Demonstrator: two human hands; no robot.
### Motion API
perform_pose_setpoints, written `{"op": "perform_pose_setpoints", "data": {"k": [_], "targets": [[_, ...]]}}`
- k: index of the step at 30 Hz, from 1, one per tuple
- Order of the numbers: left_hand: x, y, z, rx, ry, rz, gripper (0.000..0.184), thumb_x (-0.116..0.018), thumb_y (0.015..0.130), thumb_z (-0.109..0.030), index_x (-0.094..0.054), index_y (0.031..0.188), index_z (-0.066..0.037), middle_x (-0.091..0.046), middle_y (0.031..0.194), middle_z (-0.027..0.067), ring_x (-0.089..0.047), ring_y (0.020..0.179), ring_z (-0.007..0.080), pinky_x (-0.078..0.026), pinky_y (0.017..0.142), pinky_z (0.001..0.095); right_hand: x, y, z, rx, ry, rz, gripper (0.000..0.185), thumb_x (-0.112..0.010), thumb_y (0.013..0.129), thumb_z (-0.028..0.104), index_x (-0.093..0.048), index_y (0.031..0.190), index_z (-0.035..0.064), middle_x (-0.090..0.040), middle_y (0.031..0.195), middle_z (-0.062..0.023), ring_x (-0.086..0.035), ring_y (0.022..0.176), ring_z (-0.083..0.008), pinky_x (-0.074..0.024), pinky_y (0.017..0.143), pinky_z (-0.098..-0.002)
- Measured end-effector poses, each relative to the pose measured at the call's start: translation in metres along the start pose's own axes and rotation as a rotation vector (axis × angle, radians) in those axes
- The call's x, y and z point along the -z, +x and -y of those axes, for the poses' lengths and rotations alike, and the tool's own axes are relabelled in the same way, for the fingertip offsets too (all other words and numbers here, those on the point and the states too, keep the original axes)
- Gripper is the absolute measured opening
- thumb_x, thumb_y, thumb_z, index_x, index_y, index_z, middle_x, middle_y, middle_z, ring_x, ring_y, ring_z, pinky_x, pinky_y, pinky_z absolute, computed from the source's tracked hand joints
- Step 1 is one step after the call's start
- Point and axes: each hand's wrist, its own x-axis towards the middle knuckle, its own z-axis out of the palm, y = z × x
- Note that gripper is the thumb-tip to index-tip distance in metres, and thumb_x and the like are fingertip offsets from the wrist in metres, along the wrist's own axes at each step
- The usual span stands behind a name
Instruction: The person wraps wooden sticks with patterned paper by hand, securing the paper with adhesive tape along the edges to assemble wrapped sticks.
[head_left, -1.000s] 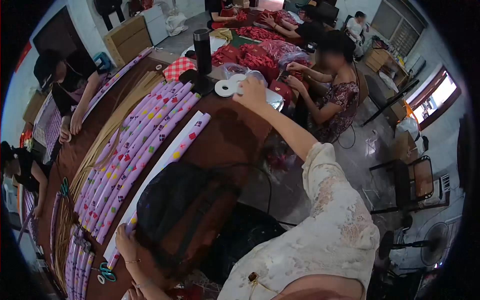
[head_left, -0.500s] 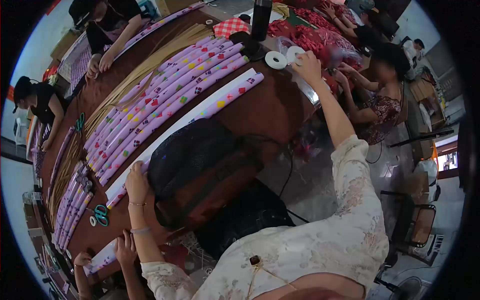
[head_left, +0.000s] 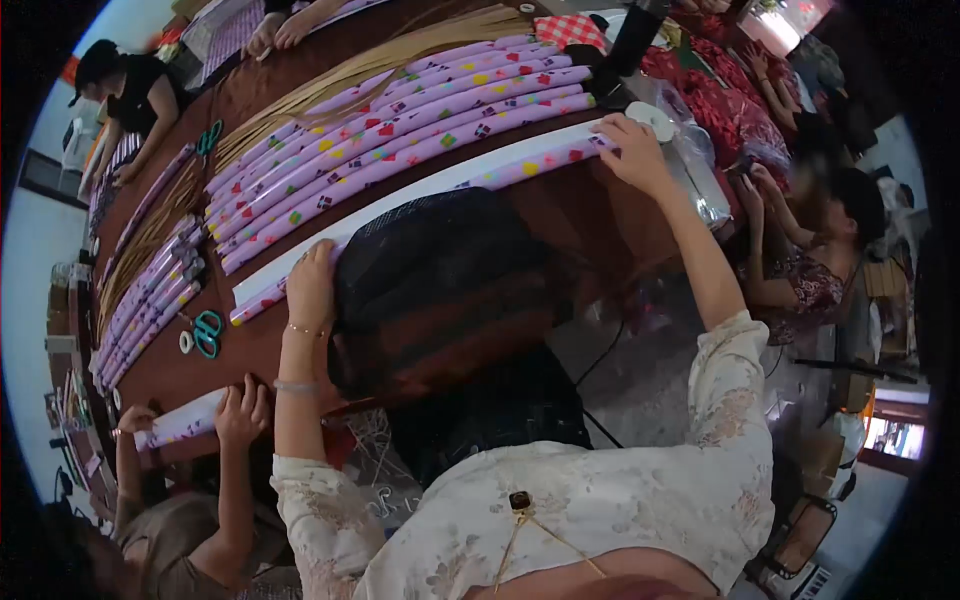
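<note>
A long roll of lilac patterned paper with a white edge [head_left: 400, 205] lies across the brown table [head_left: 590, 215]. On its left part rests my left hand [head_left: 311, 285], fingers bent over it. At its right end is my right hand [head_left: 632, 150], fingers curved on the paper, beside a white tape roll [head_left: 652, 121]. Whether any tape is between those fingers is too small to tell. A black mesh bag [head_left: 440, 270] covers the middle of the near edge. Beyond lie several finished lilac rolls [head_left: 400, 130].
Teal scissors [head_left: 207, 333] and a small tape roll [head_left: 186, 342] lie left of my left hand. Brown strips [head_left: 330, 90] stretch behind the rolls. A dark bottle [head_left: 636, 40] stands at the back right. Co-workers sit around, one holding paper [head_left: 183, 420] at the near left.
My right hand has moved from the white tape rolls to the right end of the lilac paper roll. My left hand stays on its left part. The view has turned.
</note>
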Motion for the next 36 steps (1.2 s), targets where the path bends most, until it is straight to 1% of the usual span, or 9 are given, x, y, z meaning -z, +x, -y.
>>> {"op": "perform_pose_setpoints", "data": {"k": [1, 4, 8, 13, 16, 18, 22, 26, 36], "targets": [[-0.002, 0.0, -0.001, -0.022, 0.009, -0.023, 0.023, -0.042, 0.081, -0.005, -0.051, 0.103, -0.005, -0.058, 0.102, 0.0133, -0.057, 0.092, 0.031, -0.046, 0.077, 0.0388, -0.004, 0.003, 0.013, 0.146, 0.035, -0.016, 0.034, -0.06, 0.078, 0.026, -0.055, 0.109, 0.0116, -0.054, 0.112, -0.0059, -0.051, 0.104, -0.0253, -0.0347, 0.091, -0.0401], [-0.006, 0.002, -0.004, -0.123, -0.104, -0.115, 0.028, -0.044, 0.081, -0.005, -0.053, 0.107, -0.006, -0.058, 0.106, 0.0122, -0.056, 0.095, 0.0295, -0.046, 0.081, 0.0364, -0.02, 0.011, 0.034, 0.221, 0.061, 0.118, 0.035, -0.061, 0.08, 0.028, -0.055, 0.111, 0.0115, -0.053, 0.114, -0.0061, -0.05, 0.106, -0.0256, -0.0338, 0.092, -0.0405], [0.009, -0.002, -0.008, -0.173, -0.14, -0.105, 0.032, -0.046, 0.079, -0.004, -0.054, 0.11, -0.006, -0.058, 0.106, 0.0134, -0.056, 0.096, 0.0296, -0.045, 0.081, 0.0365, -0.027, 0.015, 0.022, 0.169, 0.079, 0.168, 0.032, -0.059, 0.08, 0.02, -0.054, 0.111, 0.014, -0.053, 0.113, -0.0048, -0.049, 0.107, -0.025, -0.0337, 0.091, -0.0385], [0.012, -0.018, 0.028, -0.064, -0.077, -0.077, 0.035, -0.064, 0.074, -0.015, -0.056, 0.108, -0.007, -0.059, 0.102, 0.0113, -0.056, 0.094, 0.0296, -0.045, 0.08, 0.0372, -0.024, 0.021, 0.026, 0.142, 0.135, 0.233, 0.03, -0.058, 0.081, 0.02, -0.055, 0.11, 0.0108, -0.054, 0.111, -0.0064, -0.05, 0.105, -0.0257, -0.0346, 0.09, -0.0373], [0.009, -0.024, 0.031, -0.026, -0.07, -0.104, 0.035, -0.064, 0.074, -0.015, -0.057, 0.107, -0.009, -0.06, 0.102, 0.0096, -0.057, 0.093, 0.0292, -0.046, 0.079, 0.037, -0.026, 0.028, 0.041, 0.108, 0.168, 0.232, 0.032, -0.056, 0.084, 0.023, -0.054, 0.112, 0.008, -0.056, 0.114, -0.0088, -0.051, 0.106, -0.027, -0.0344, 0.093, -0.0377], [0.013, -0.022, 0.026, -0.018, -0.066, -0.088, 0.034, -0.064, 0.074, -0.015, -0.057, 0.107, -0.01, -0.06, 0.102, 0.0093, -0.057, 0.093, 0.029, -0.046, 0.079, 0.037, -0.038, 0.041, 0.073, 0.181, 0.367, 0.224, 0.035, -0.051, 0.088, 0.027, -0.053, 0.117, 0.0072, -0.055, 0.117, -0.0106, -0.05, 0.108, -0.028, -0.0336, 0.096, -0.0379], [0.01, -0.019, 0.026, -0.037, -0.085, -0.094, 0.034, -0.063, 0.074, -0.013, -0.057, 0.108, -0.011, -0.06, 0.103, 0.0092, -0.057, 0.093, 0.0284, -0.046, 0.078, 0.0369, -0.054, 0.054, 0.131, 0.302, 0.393, 0.364, 0.038, -0.037, 0.094, 0.033, -0.052, 0.119, 0.0094, -0.054, 0.119, -0.0097, -0.048, 0.113, -0.0247, -0.0295, 0.101, -0.0378], [0.016, -0.02, 0.022, 0.009, -0.07, -0.042, 0.035, -0.062, 0.074, -0.012, -0.057, 0.108, -0.011, -0.061, 0.102, 0.0095, -0.057, 0.092, 0.0291, -0.046, 0.077, 0.037, -0.059, 0.051, 0.123, 0.238, 0.458, 0.294, 0.036, -0.037, 0.094, 0.034, -0.055, 0.116, 0.0116, -0.056, 0.118, -0.0057, -0.049, 0.112, -0.0214, -0.0291, 0.102, -0.0404], [0.016, -0.019, 0.021, 0.011, -0.091, -0.066, 0.034, -0.063, 0.073, -0.012, -0.057, 0.107, -0.01, -0.061, 0.101, 0.0095, -0.057, 0.091, 0.0289, -0.046, 0.077, 0.0372, -0.04, 0.023, 0.004, 0.075, 0.08, 0.2, 0.038, -0.029, 0.096, 0.03, -0.055, 0.116, 0.0113, -0.058, 0.115, -0.0073, -0.052, 0.109, -0.0219, -0.0294, 0.101, -0.0425]]}}
